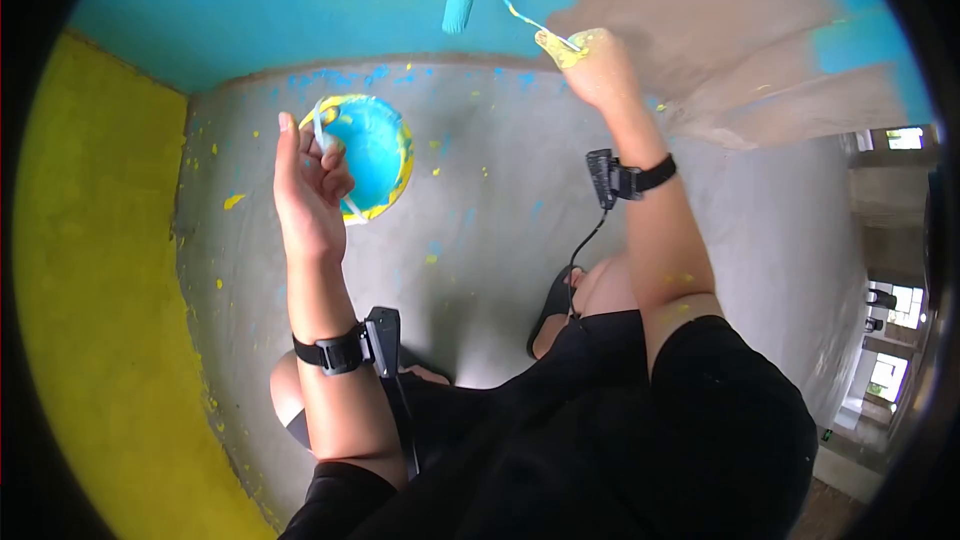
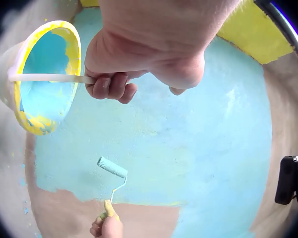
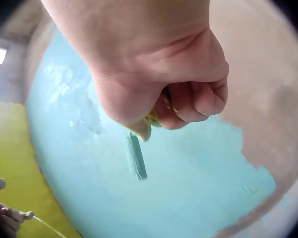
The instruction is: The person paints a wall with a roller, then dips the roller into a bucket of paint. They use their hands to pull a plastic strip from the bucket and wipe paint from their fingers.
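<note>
A bucket point(image 1: 407, 155) with a yellow-smeared rim holds bright blue paint point(image 1: 372, 155). My left hand point(image 1: 312, 190) hooks curled fingers round its white handle point(image 2: 49, 78), thumb standing up. In the left wrist view the bucket hangs tilted beside that hand. My right hand point(image 1: 600, 68), its thumb side crusted with yellow paint, grips a small paint roller point(image 1: 459, 2) by its handle, mostly hidden in the fist. The blue-coated roller sleeve point(image 3: 136, 156) shows in front of the painted wall, past the thumb in the right wrist view.
The wall ahead point(image 1: 300, 10) is blue, with a bare brownish patch point(image 1: 680, 30) toward the right. A yellow wall point(image 1: 90, 270) runs along the left. Blue and yellow drips spot the grey floor point(image 1: 480, 200). Windows point(image 1: 888, 377) show at far right.
</note>
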Motion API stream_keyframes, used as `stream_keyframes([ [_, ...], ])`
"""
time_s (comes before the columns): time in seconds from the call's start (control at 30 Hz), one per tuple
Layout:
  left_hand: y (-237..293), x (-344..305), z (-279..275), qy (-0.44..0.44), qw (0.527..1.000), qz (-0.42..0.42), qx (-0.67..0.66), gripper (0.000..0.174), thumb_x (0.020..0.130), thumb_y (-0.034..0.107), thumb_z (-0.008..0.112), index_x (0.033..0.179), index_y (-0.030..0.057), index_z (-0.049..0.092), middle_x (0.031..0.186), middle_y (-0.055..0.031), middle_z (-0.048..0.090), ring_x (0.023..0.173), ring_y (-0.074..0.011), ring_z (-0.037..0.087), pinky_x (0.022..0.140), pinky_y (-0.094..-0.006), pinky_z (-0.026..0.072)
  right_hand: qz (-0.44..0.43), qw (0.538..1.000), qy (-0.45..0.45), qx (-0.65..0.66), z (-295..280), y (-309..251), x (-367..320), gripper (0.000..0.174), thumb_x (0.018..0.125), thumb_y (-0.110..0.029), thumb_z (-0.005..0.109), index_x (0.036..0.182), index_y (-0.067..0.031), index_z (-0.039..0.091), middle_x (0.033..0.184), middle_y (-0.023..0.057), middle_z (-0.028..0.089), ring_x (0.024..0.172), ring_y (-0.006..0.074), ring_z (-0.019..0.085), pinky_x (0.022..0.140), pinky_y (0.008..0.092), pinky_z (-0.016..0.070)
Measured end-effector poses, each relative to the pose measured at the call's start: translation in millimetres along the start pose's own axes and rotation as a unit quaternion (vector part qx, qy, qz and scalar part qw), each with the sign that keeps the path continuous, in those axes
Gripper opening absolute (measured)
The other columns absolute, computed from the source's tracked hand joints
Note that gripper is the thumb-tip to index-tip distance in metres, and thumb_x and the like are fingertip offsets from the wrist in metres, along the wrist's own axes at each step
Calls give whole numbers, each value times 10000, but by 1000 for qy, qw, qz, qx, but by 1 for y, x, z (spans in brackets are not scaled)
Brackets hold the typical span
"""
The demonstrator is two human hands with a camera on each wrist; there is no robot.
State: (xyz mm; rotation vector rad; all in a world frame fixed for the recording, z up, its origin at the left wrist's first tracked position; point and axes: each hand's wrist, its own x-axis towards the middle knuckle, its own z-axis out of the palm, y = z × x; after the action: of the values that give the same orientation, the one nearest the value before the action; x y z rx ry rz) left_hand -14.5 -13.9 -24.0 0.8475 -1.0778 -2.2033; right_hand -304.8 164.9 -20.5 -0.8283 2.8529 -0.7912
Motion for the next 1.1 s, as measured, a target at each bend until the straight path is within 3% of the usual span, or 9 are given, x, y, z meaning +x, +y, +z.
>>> stream_keyframes([
  [0.2,-10,5,-2,31,997,-5,75,428,1001,541,504,860,140,455,699,31,401,590,-65,287,557,-237,249,-1,983,-149,-109,-23,-28,-38,595,872,-498,673,637,43,596,604,256,526,563,390,491,582,480,425],
  [0.37,-38,7,1,58,987,-20,151,406,1031,506,469,863,137,464,706,28,414,588,-65,289,557,-237,265,-12,954,-297,-29,-2,-30,-45,587,886,-469,654,613,46,577,537,214,465,501,330,422,545,476,389],
  [0.5,-52,5,4,26,988,-35,146,393,1055,473,428,896,116,477,733,27,432,598,-59,299,557,-230,282,-5,906,-414,-90,23,-44,-52,558,915,-441,625,661,55,634,619,259,565,575,388,562,604,491,450],
  [0.7,-61,0,17,-10,991,-47,124,486,1052,495,405,1182,46,537,739,45,376,619,-51,280,561,-217,265,-40,920,-383,-68,63,-44,-71,567,954,-433,595,663,52,628,619,275,554,594,428,564,600,512,443],
  [0.77,-68,-1,16,-35,996,-35,72,382,1055,455,439,888,117,494,737,43,419,604,-40,286,549,-207,253,-37,912,-401,-78,67,-44,-70,529,954,-410,584,709,53,660,682,297,592,660,451,609,636,508,478],
  [0.83,-68,-4,28,-35,997,-30,66,423,1061,477,409,1002,84,554,730,47,404,610,-45,284,558,-209,259,-75,916,-386,-72,78,-38,-74,463,941,-368,579,766,46,689,760,307,628,729,467,640,677,508,507],
  [0.9,-72,-7,27,-39,996,-14,79,680,1017,626,366,1289,20,511,744,48,377,636,-59,274,586,-216,255,-77,915,-387,-85,83,-34,-74,408,922,-335,577,834,40,711,841,303,656,811,467,663,726,516,528],
  [0.93,-69,-7,28,-63,995,-8,81,717,1012,651,337,1296,15,507,742,49,378,641,-61,277,594,-219,256,-76,909,-387,-133,71,-45,-73,228,826,-168,607,895,1,743,916,244,705,900,412,694,781,479,556],
  [1.1,-76,-11,30,-76,995,-3,66,732,1023,639,302,1316,3,515,734,54,368,635,-61,271,583,-222,237,-92,922,-322,-194,78,-35,-74,175,797,-91,628,897,-50,766,950,186,735,952,349,711,800,433,573],
])
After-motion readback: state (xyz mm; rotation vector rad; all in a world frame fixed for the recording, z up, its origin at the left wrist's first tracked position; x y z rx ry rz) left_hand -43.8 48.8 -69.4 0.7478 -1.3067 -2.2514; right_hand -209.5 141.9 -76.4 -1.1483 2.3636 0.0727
